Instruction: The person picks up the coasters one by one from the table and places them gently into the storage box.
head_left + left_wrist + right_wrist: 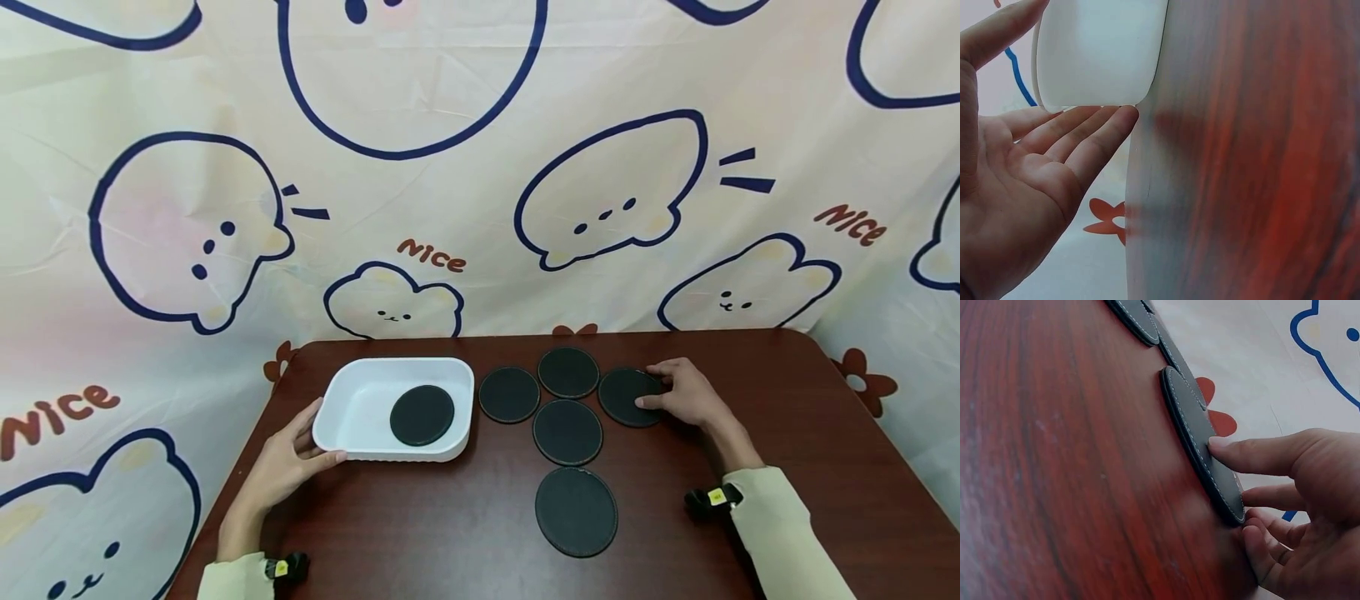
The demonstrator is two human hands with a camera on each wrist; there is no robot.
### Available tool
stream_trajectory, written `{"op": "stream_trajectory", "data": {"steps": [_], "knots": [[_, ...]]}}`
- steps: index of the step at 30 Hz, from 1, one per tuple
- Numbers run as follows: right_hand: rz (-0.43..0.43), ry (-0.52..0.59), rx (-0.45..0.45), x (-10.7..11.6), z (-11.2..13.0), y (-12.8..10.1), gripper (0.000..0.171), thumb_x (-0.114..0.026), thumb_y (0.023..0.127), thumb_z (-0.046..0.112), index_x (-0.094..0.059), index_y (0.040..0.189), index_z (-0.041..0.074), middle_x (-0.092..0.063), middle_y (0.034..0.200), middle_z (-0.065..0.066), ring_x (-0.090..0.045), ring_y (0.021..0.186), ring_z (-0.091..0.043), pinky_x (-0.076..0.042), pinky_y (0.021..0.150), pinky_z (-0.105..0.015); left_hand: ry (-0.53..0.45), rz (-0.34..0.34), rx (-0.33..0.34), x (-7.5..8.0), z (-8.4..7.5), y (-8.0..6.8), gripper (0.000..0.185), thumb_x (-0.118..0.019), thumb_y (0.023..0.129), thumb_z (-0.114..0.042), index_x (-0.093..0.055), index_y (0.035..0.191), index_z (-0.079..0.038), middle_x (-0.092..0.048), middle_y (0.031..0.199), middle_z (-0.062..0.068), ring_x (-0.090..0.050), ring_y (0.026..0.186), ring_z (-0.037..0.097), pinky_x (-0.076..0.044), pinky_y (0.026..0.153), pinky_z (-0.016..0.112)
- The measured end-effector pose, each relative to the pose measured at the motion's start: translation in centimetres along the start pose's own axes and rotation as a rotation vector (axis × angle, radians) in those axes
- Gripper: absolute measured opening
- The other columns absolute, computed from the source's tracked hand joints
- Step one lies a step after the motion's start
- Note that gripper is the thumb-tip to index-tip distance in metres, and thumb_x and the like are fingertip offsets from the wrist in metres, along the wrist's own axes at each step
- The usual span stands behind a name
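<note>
A white plastic tub [352,408] stands at the left of the table with one round black coaster [422,415] inside. My left hand [288,458] holds its near left corner, thumb along the front wall and fingers against the left end. In the left wrist view the fingertips [1127,115] meet the tub's end wall. On the right, my right hand [690,393] pinches the rightmost black coaster [626,397]. Its thumb lies on the coaster's stitched top in the right wrist view, and other fingers are at the edge.
Several more black coasters lie flat on the brown table [450,533]: a left one [510,395], a far one [568,372], a middle one [567,432] and a near one [576,512]. A patterned cloth [480,200] hangs behind the table.
</note>
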State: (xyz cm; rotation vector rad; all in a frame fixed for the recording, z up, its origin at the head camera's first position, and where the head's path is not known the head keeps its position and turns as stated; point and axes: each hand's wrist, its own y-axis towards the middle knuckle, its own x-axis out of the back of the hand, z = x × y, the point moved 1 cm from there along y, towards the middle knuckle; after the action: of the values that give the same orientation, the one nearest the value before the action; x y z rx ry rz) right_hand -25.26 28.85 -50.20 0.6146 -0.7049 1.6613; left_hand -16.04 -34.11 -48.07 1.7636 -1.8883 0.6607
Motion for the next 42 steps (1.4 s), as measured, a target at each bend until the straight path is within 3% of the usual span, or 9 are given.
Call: {"op": "stream_trajectory", "data": {"steps": [6,11,19,28,33,42], "knots": [[0.002,0.039,-0.009,-0.2,0.2,-0.1,0.062,-0.086,0.091,0.015,-0.061,0.142,-0.01,-0.046,0.148,-0.037,-0.053,0.127,-0.052,-0.054,0.103,-0.061,-0.008,0.004,0.005,-0.1,0.3,-0.1,0.105,-0.088,0.091,-0.03,-0.024,0.171,-0.006,-0.04,0.168,0.031,-0.059,0.139,0.052,-0.063,0.098,0.04],[-0.008,0.117,-0.043,-0.2,-0.2,-0.3,0.064,-0.085,0.092,0.013,-0.056,0.145,-0.009,-0.058,0.138,-0.034,-0.056,0.12,-0.045,-0.054,0.098,-0.052,-0.004,0.003,0.006,-0.1,0.4,-0.2,0.106,-0.088,0.091,-0.031,-0.024,0.171,-0.005,-0.041,0.167,0.031,-0.059,0.14,0.053,-0.064,0.098,0.041],[-0.048,0.173,-0.019,0.2,-0.1,-0.9,0.063,-0.079,0.097,0.01,-0.049,0.149,-0.009,-0.059,0.14,-0.035,-0.062,0.119,-0.044,-0.056,0.093,-0.043,0.0,-0.005,0.0,0.1,0.2,-0.2,0.105,-0.088,0.091,-0.031,-0.025,0.171,-0.006,-0.041,0.167,0.03,-0.06,0.139,0.053,-0.062,0.099,0.043],[-0.014,0.25,-0.02,0.5,0.0,-0.8,0.061,-0.074,0.101,0.008,-0.047,0.154,-0.006,-0.054,0.149,-0.036,-0.065,0.126,-0.046,-0.059,0.083,-0.028,0.004,-0.005,0.003,0.2,0.3,-0.3,0.105,-0.088,0.091,-0.031,-0.024,0.171,-0.006,-0.039,0.168,0.031,-0.059,0.139,0.053,-0.063,0.099,0.042],[0.002,0.292,-0.015,0.8,-0.1,-0.9,0.06,-0.071,0.103,0.011,-0.046,0.156,-0.004,-0.055,0.15,-0.035,-0.067,0.112,-0.03,-0.06,0.076,-0.028,0.007,-0.005,-0.001,0.1,0.3,-0.3,0.105,-0.088,0.091,-0.03,-0.024,0.171,-0.005,-0.04,0.168,0.031,-0.058,0.14,0.053,-0.063,0.098,0.04],[0.037,0.43,-0.041,1.3,-0.6,-1.4,0.063,-0.07,0.105,0.013,-0.043,0.16,0.0,-0.056,0.151,-0.034,-0.071,0.101,-0.011,-0.064,0.081,-0.027,0.002,-0.008,0.008,0.0,0.0,-0.2,0.105,-0.089,0.09,-0.028,-0.025,0.17,-0.005,-0.043,0.166,0.031,-0.061,0.137,0.051,-0.064,0.097,0.04]]}}
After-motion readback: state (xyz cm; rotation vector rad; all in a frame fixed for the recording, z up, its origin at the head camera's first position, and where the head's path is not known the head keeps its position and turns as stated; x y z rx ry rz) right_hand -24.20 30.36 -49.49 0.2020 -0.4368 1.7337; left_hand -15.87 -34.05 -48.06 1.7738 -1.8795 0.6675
